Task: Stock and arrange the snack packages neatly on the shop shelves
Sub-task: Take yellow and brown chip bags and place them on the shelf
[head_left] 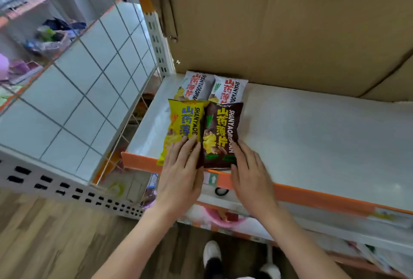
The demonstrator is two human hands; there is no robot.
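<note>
On the white shelf [312, 135] with an orange front edge, a yellow snack bag [183, 122] and a dark brown snack bag [221, 131] lie side by side at the front left. Behind them lie two white snack bags [196, 85] [230, 89], against the cardboard backing. My left hand [181, 173] rests flat on the lower end of the yellow bag, fingers straight. With its fingers extended, my right hand [250, 173] touches the right lower edge of the brown bag.
A cardboard sheet [279, 21] backs the shelf. A white wire grid panel [89, 73] and a perforated upright [154, 21] stand at the left. Lower shelves [335, 222] with goods sit below. Wood floor and my shoes [212, 254] show at the bottom.
</note>
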